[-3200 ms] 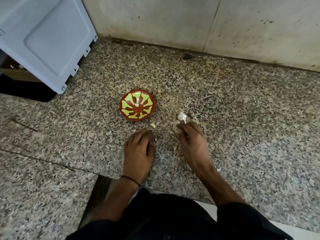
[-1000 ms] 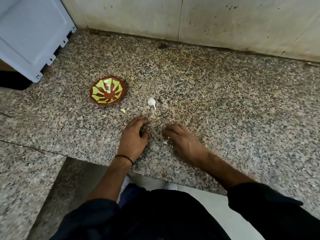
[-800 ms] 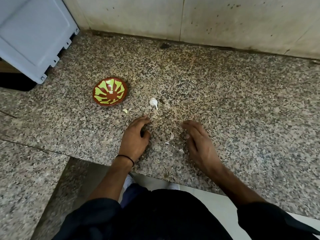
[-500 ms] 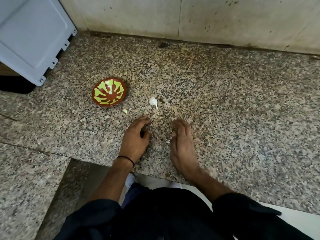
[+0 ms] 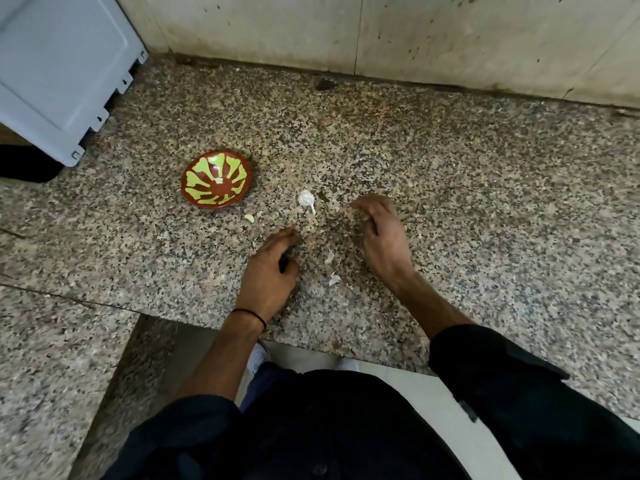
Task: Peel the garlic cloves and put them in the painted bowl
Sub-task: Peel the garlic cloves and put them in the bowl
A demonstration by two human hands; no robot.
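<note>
head view: left hand [image 5: 272, 271] relaxed near counter edge [image 5: 311, 336]; right hand [image 5: 381, 237] fingers curled, grasp unclear.

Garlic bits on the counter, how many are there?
4: stemmed piece and small clove near the painted bowl; two skin scraps between left hand and right hand. More may be hidden.

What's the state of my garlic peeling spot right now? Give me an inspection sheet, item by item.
Surface: speckled granite counter.
Job's things: painted bowl, one small pale piece inside; white garlic piece to its right, apart; small clove near the bowl.
Clutter: skin scraps between the hands.
Hands: left hand rests on the counter, fingers loosely curled; right hand fingers curled, contents unclear.
Cables: nothing seen.
Surroundings: stained wall behind; grey plastic panel at left.
</note>
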